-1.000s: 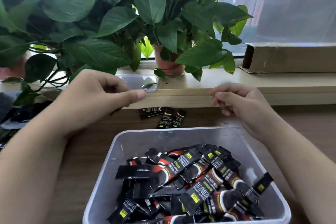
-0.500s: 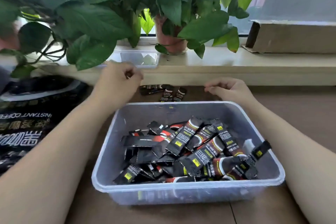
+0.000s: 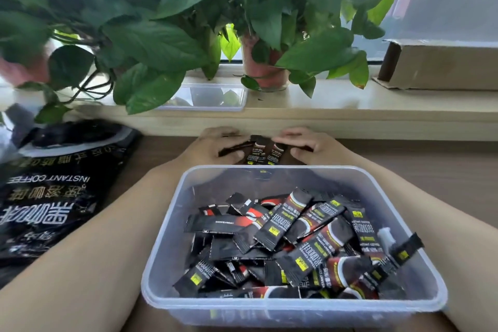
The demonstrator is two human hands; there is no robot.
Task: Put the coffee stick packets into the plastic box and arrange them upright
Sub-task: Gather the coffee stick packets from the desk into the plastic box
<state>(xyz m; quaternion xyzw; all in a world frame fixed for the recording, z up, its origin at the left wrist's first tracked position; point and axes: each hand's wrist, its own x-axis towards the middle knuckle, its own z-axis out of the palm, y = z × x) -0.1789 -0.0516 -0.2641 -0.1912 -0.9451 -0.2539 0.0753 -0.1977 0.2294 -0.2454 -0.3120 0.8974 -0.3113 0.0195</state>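
Observation:
A clear plastic box (image 3: 172,226) stands on the wooden table in front of me, holding several black coffee stick packets (image 3: 285,224) lying jumbled flat. Behind the box, a few loose packets (image 3: 262,152) lie on the table. My left hand (image 3: 213,145) and my right hand (image 3: 310,145) close in on them from either side, fingers curled over the packets' outer ends, thumbs near the box's far rim. The palms hide part of the packets.
A large black instant coffee bag (image 3: 51,191) lies at the left. On the windowsill behind are potted plants (image 3: 261,67), a clear lid (image 3: 210,97) and a cardboard box (image 3: 442,65). Leaves overhang the sill.
Both hands have come down and together from above the sill onto the loose packets behind the box. The view has tilted down, so the box sits lower and nearer.

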